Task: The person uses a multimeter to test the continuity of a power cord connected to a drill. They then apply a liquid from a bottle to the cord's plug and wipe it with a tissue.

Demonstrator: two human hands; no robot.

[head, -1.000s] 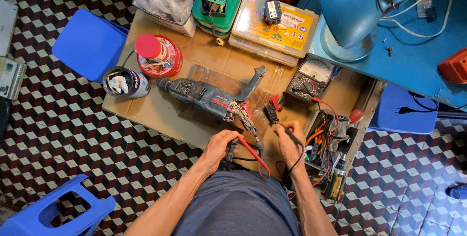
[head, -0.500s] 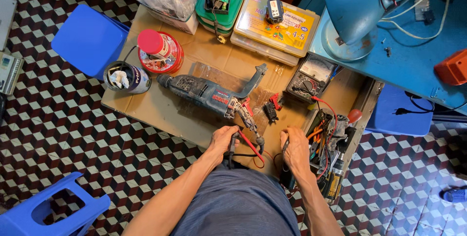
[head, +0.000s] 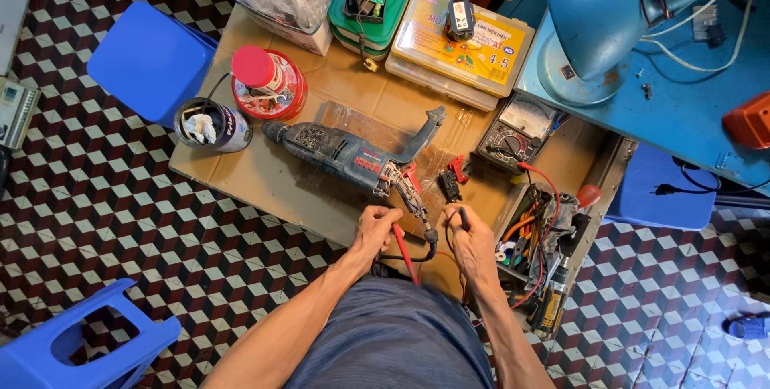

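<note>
Seen from the head camera, the left hand [head: 375,232] has drawn back from the drill's cord end and now grips the red probe [head: 403,251], while the right hand [head: 473,241], lower than a second ago, pinches the black probe [head: 459,216] just beside the cord plug [head: 431,237]. The blue rotary hammer drill [head: 353,152] lies flat mid-way on the cardboard-topped table [head: 265,184]; both probes closing on the plug suggests a continuity check, with bare cardboard left of the hands but the crowded tool tray [head: 537,245] hard against the right wrist

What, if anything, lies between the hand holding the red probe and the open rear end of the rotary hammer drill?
Nothing visible does. The left hand holds the red probe just below the drill, and only bare cardboard and the drill's own exposed wires lie between them. The right hand sits off to the side, out of that path.
</note>
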